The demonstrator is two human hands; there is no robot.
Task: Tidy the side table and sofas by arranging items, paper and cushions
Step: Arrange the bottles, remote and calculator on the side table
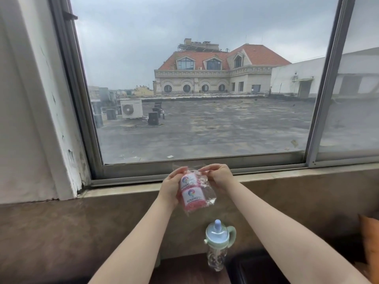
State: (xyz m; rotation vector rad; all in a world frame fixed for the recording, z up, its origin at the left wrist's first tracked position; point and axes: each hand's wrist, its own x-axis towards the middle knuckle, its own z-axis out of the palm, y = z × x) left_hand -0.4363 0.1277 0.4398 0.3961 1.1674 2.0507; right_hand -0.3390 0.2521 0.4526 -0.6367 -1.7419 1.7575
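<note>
1. Your view cuts off the lower scene: only a strip of the dark side table shows at the bottom edge, and an orange cushion is clipped at the right edge.
2. The clear packet you hold in front of the window sill contains two pink rolls. Each white label carries a multicoloured emblem; the lower one reads "RONGYAO", and its last letters are hard to make out. The upper label is partly covered by wrinkled film.
3. Your left hand grasps the packet along its left side. Your right hand pinches the film at the top right corner.
4. A sippy bottle with a blue lid and green handles stands below the packet, against the brown wall.
5. Beyond the window, a flat roof and an orange-tiled building are visible.
</note>
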